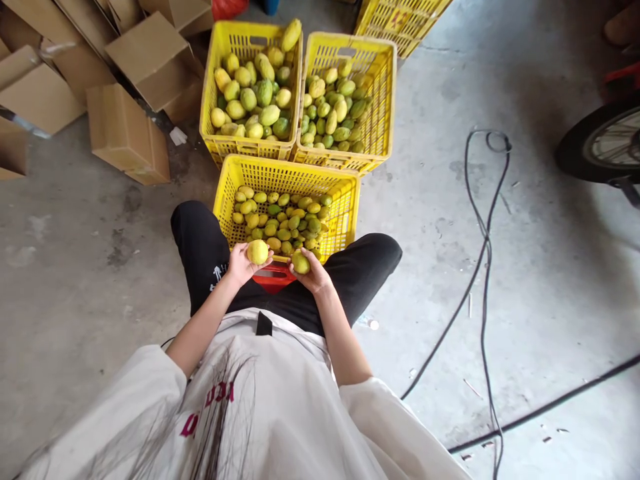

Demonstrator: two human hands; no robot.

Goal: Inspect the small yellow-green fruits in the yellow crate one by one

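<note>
A fruit in each hand, over the near crate

The left hand [243, 263] cupped a yellow fruit [258, 251] and the right hand [313, 272] closed around a greener fruit [301, 262], both above the near crate [345, 220]'s front rim; that crate was roughly half full, while two far crates [385, 100] held larger fruit.
</note>
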